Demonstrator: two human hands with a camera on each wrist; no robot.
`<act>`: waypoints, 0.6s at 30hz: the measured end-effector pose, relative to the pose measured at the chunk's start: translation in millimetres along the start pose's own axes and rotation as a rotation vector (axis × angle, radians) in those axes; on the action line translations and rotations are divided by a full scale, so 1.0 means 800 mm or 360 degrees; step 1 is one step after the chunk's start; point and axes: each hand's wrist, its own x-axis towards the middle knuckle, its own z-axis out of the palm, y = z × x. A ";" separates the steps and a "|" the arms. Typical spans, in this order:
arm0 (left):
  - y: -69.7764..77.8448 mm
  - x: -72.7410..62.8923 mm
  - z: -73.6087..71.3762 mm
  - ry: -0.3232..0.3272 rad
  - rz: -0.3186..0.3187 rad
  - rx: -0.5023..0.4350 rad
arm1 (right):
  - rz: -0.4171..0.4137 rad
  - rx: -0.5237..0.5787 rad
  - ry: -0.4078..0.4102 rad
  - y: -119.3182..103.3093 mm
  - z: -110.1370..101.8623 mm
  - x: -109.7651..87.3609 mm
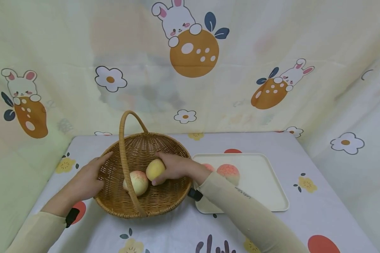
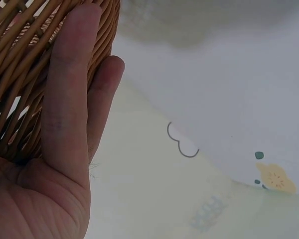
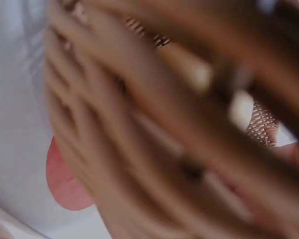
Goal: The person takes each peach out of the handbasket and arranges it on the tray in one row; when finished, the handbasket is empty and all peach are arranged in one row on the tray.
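Observation:
A brown wicker basket with an arched handle stands tilted with its opening toward me. My left hand rests on its left rim; in the left wrist view its straight fingers lie along the outer weave. Inside the basket, my right hand grips a smooth yellow fruit between thumb and fingers. Beside that fruit lies a cream peach with red speckles, partly behind the handle. Blurred wicker covers most of the right wrist view and hides that hand's fingers.
Right of the basket lies a white tray holding a red-speckled peach and another mostly hidden by my right forearm. A patterned cloth covers the table, and a printed curtain hangs behind it.

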 end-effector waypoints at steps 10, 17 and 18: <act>0.000 -0.002 0.000 0.0017 0.0014 0.0004 | -0.0080 -0.0370 -0.0024 -0.002 0.014 0.002; -0.001 -0.003 0.002 0.0022 0.0018 -0.0001 | -0.0155 -0.0414 0.0152 -0.004 0.014 -0.007; -0.001 -0.003 0.002 0.0022 0.0018 0.0000 | -0.0178 -0.0380 0.0189 -0.005 0.012 -0.009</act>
